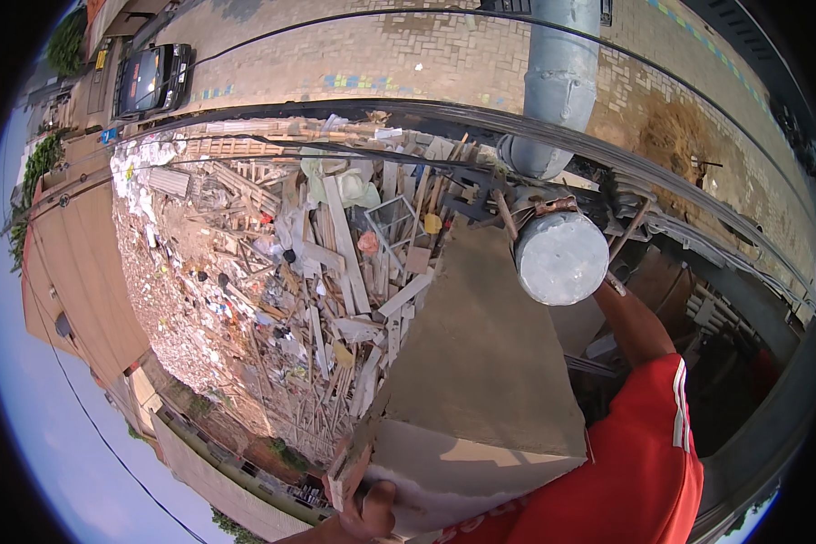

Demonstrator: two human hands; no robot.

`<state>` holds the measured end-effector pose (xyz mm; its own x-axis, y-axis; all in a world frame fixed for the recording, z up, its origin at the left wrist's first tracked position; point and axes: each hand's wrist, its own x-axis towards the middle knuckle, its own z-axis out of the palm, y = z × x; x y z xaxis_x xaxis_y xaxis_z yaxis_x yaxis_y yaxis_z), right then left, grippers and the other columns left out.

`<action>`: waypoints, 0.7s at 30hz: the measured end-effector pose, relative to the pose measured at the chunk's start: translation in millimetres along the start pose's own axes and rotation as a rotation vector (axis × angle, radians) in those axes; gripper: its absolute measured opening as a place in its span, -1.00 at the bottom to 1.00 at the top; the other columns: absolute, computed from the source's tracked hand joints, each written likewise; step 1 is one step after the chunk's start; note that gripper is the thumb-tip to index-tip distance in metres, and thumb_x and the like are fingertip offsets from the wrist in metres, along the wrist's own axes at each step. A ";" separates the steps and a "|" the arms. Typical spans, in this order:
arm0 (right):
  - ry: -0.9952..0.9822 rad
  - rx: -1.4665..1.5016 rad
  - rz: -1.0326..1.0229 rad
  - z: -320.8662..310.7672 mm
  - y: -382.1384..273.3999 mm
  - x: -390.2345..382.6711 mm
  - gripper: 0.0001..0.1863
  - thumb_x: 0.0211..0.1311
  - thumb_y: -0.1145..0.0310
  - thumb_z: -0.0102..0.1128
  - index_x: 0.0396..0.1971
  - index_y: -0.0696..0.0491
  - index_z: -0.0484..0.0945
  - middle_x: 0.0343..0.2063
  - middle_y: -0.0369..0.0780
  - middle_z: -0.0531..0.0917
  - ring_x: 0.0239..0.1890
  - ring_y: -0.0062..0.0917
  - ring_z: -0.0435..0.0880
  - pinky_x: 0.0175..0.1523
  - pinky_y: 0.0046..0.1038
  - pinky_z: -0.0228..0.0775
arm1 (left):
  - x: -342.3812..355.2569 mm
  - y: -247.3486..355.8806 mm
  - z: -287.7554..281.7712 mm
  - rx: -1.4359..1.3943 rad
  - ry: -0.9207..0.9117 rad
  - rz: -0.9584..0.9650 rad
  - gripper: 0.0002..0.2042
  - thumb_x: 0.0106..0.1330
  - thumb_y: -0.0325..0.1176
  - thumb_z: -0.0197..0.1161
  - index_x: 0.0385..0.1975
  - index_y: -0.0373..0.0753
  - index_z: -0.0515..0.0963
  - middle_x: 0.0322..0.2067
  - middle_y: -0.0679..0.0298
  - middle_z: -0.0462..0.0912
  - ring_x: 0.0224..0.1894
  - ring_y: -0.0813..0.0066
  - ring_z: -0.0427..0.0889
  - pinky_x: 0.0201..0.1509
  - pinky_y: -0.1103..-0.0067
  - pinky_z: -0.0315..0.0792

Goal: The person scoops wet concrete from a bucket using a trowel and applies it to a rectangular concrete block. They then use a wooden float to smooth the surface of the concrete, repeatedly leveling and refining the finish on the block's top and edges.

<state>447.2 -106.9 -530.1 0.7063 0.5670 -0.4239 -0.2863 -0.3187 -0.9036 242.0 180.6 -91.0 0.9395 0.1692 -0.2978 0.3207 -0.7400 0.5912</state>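
At the lower edge, my left hand (372, 513) is curled against the corner of a wall top, its fingers partly hidden by that edge. The wall top (485, 354) is a wide, smooth grey cement surface, with a paler strip (467, 455) at its near end. My right arm (633, 322), in a red sleeve with white stripes, stretches forward along the right side of the wall. It ends behind a round, grey-white, flat-faced object (563, 258) near the wall's far end. That object covers my right hand, so its fingers do not show.
Far below on the left lies a heap of planks and rubble (335, 245). Black cables (408, 107) cross above a paved street, beside a thick grey pipe (562, 86). A dark vehicle (151, 80) stands at the upper left. Stacked pipes (727, 317) lie in shadow at right.
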 end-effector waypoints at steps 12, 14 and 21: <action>-0.156 -0.019 0.025 15.8 -57.5 -27.1 -0.80 0.30 0.40 0.08 -0.18 0.19 0.54 -0.37 -0.25 0.64 -0.36 -0.59 0.54 -0.18 -0.43 0.39 | -20.3 -8.7 2.7 0.032 0.131 -0.066 -0.53 0.39 -0.18 0.03 0.10 -0.50 0.38 0.05 -0.14 0.40 0.07 -0.04 0.38 0.17 0.17 0.24; -0.165 0.008 0.010 20.6 -77.2 -40.5 -0.79 0.31 0.39 0.08 -0.16 0.19 0.54 -0.36 -0.26 0.64 -0.35 -0.59 0.54 -0.17 -0.44 0.40 | -7.8 1.6 -2.0 0.006 0.116 -0.096 -0.50 0.38 -0.15 0.06 0.12 -0.49 0.38 0.04 -0.16 0.42 0.05 -0.05 0.42 0.14 0.16 0.27; -0.081 0.066 0.060 17.2 -46.2 -17.3 -0.77 0.34 0.38 0.07 -0.12 0.18 0.55 -0.33 -0.28 0.65 -0.31 -0.59 0.55 -0.12 -0.49 0.41 | 5.2 2.1 -6.5 -0.057 0.013 -0.038 -0.98 0.09 -0.53 -0.05 -0.48 -0.31 0.30 -0.42 0.02 0.46 -0.51 0.15 0.38 -0.50 0.29 0.29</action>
<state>437.1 -89.0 -482.1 0.6327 0.6090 -0.4784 -0.3700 -0.3049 -0.8776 248.4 184.2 -86.4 0.9279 0.2049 -0.3116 0.3621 -0.6948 0.6214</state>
